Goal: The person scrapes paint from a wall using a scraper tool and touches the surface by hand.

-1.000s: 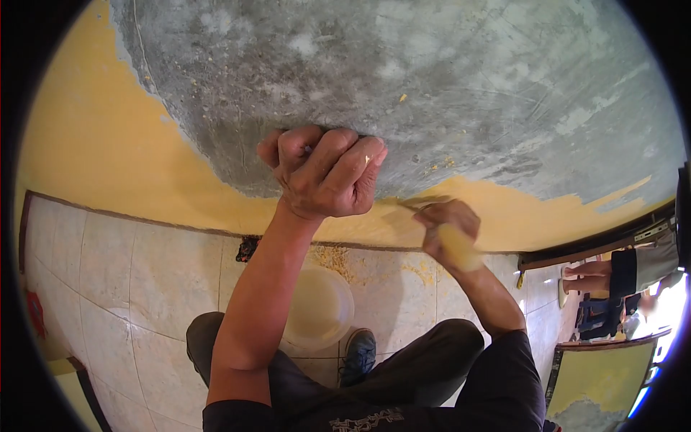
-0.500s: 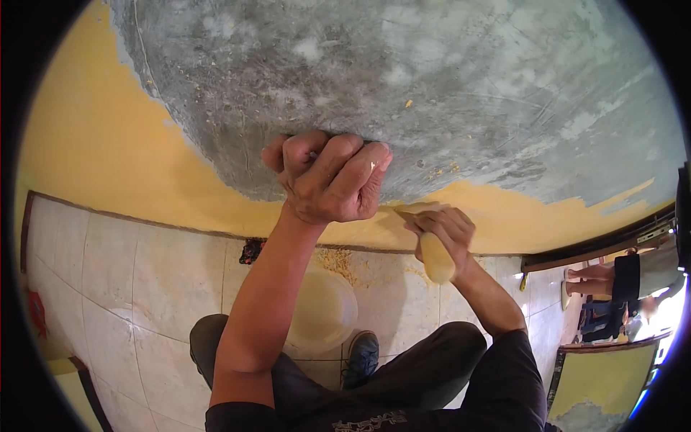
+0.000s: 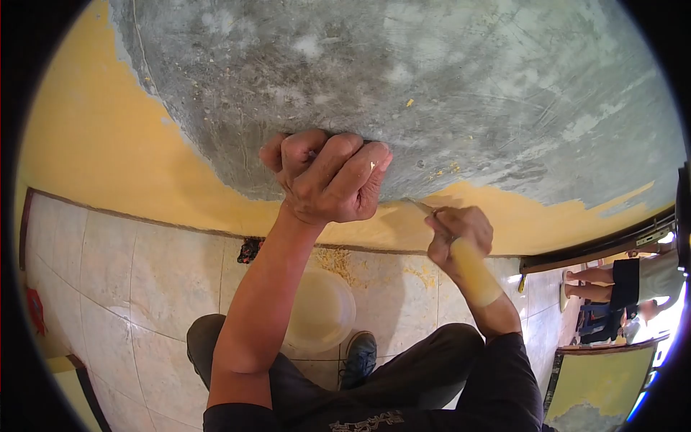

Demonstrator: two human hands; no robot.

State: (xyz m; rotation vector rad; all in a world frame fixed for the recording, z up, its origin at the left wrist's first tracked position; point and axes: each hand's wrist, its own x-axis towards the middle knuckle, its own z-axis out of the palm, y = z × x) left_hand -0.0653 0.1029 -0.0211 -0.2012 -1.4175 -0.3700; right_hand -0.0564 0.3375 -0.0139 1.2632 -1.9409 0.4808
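My left hand (image 3: pixel 335 176) is a closed fist resting against the bare grey part of the wall (image 3: pixel 461 86), and I see nothing in it. To its right, my right hand (image 3: pixel 464 227) is wrapped round a scraper (image 3: pixel 476 275) with a pale yellow handle. The handle points back along my forearm. Its thin blade reaches up and left to the edge where the yellow paint (image 3: pixel 497 209) meets the grey. The hand and handle are slightly blurred. A few yellow flakes cling to the grey surface.
Below the wall is a tiled floor (image 3: pixel 173 288) with yellow paint scrapings (image 3: pixel 335 265). A pale round tub (image 3: pixel 320 309) stands by my shoe (image 3: pixel 360 356). A dark lump (image 3: pixel 250 250) lies against the skirting. Another person (image 3: pixel 626 281) stands at the far right.
My right hand has shifted a little right and down with the scraper, and its handle now swings towards my forearm. My left fist has stayed in place.
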